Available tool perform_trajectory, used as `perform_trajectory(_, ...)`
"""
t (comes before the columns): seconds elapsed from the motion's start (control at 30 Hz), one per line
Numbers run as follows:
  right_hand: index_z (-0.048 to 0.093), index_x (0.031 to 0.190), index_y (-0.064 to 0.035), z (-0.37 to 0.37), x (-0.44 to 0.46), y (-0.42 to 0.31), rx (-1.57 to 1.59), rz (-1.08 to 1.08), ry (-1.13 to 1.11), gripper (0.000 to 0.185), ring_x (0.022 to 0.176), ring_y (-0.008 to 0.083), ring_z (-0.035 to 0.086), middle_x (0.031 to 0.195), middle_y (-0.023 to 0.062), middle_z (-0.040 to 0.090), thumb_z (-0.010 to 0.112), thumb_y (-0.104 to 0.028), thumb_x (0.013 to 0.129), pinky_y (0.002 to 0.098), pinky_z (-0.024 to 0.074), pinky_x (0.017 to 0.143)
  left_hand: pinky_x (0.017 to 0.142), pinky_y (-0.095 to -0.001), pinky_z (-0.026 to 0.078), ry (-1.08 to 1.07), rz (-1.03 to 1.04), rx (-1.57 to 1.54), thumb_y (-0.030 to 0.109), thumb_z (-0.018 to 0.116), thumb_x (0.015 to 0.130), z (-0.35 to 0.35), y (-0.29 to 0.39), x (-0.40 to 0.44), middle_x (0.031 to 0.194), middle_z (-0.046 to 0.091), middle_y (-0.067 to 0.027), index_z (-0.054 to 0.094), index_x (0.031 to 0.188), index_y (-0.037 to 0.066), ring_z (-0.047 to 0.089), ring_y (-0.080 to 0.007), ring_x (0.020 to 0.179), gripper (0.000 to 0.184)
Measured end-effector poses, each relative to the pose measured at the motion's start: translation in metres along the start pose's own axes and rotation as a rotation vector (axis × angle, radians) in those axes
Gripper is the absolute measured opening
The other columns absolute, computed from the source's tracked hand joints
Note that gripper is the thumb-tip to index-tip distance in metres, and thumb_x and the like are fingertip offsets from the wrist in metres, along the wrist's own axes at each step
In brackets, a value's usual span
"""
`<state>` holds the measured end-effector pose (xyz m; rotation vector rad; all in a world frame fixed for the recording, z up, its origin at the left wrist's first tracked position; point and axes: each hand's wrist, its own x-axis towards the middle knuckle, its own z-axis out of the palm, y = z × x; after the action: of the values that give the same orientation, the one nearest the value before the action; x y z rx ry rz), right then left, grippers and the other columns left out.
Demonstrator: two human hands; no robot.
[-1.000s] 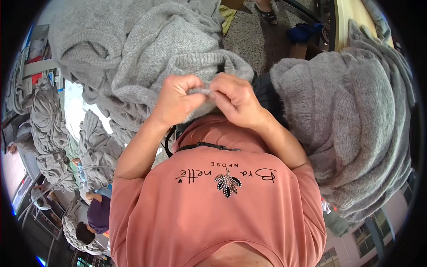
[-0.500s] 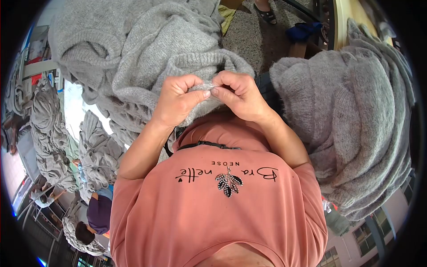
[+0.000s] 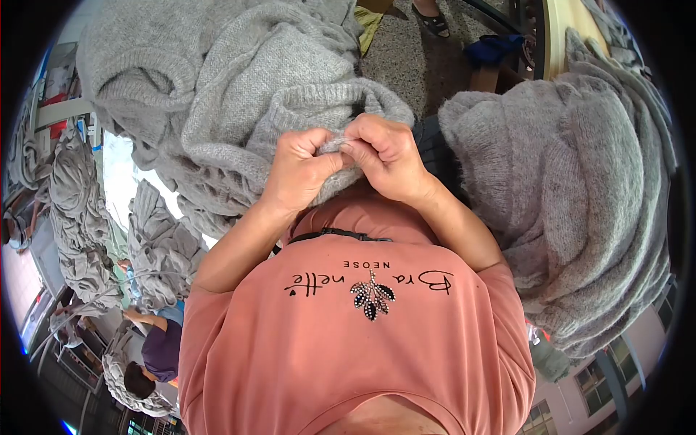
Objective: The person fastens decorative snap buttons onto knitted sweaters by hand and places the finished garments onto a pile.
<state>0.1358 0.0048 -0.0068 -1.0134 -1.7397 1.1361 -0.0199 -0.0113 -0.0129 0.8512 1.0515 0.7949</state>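
A light grey knitted sweater [image 3: 319, 98] lies bunched in front of my body, its ribbed edge curving behind my fingers. My left hand [image 3: 303, 163] pinches a fold of this knit between thumb and forefinger. Close beside it, my right hand [image 3: 386, 154] grips the same fold, thumb pressed against the bent forefinger. The fingertips of both hands nearly meet, and they cover the small stretch of fabric between them. Whether a thread or tool is there too, I cannot tell.
A heap of grey sweaters [image 3: 159, 43] spreads at the upper left. More grey knits [image 3: 565, 159] are piled at my right, near a wooden edge [image 3: 557, 36]. At lower left is a person in a purple top [image 3: 161, 348]. A sandalled foot [image 3: 435, 22] shows at the top.
My left hand has shifted slightly right and turned, its thumb now nearer my right hand. The right hand stays almost in place. The person in purple has an arm stretched out.
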Motion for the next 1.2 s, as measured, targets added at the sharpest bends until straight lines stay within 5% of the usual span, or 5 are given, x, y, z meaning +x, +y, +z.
perform_trajectory(0.33,0.054,0.084,-0.0009,-0.023,-0.009,0.027,0.078,0.110,0.249,0.025,0.067,0.0163,0.052,0.076,0.0081,0.052,0.068,-0.012,0.068,0.0260,0.0431,0.061,0.067,-0.0267,0.049,0.194,-0.119,-0.496,0.001,0.058,0.074,-0.006,0.032,0.002,0.079,0.063,-0.0095,0.060,0.089,-0.004,0.061,-0.0161,0.069,0.016)
perform_trajectory(0.6,0.052,0.086,-0.0017,-0.003,-0.026,0.040,-0.554,0.086,-0.002,0.028,0.082,0.0338,0.053,0.088,0.0158,0.054,0.068,-0.012,0.066,0.0383,0.0444,0.068,0.071,-0.0299,0.050,0.320,-0.014,-0.551,0.002,0.056,0.075,-0.019,0.051,0.000,0.086,0.063,-0.0121,0.059,0.091,-0.003,0.062,-0.0197,0.076,0.017)
perform_trajectory(0.77,0.051,0.092,0.0002,-0.009,-0.023,0.046,0.084,0.347,0.352,0.013,0.060,0.0067,0.045,0.068,0.0035,0.053,0.050,-0.001,0.079,0.0225,0.0393,0.053,0.073,-0.0317,0.050,0.345,0.039,-0.513,0.001,0.055,0.074,-0.030,0.044,0.000,0.087,0.062,-0.0128,0.058,0.091,-0.003,0.061,-0.0206,0.078,0.018)
perform_trajectory(0.87,0.048,0.097,0.0003,-0.018,-0.020,0.031,0.553,0.483,0.304,0.021,0.060,0.0066,0.046,0.071,0.0022,0.055,0.055,-0.003,0.078,0.0221,0.0398,0.053,0.075,-0.0325,0.049,0.379,0.033,-0.514,0.001,0.055,0.075,-0.035,0.041,0.004,0.089,0.061,-0.0131,0.057,0.093,-0.004,0.061,-0.0210,0.080,0.019)
perform_trajectory(1.2,0.054,0.091,0.0006,-0.026,-0.021,0.015,-0.084,0.232,0.257,0.017,0.059,0.0223,0.059,0.072,0.0135,0.059,0.057,-0.001,0.074,0.0275,0.0453,0.055,0.076,-0.0333,0.049,0.398,-0.003,-0.590,0.001,0.055,0.074,-0.041,0.048,0.006,0.090,0.061,-0.0139,0.056,0.093,-0.005,0.060,-0.0223,0.081,0.020)
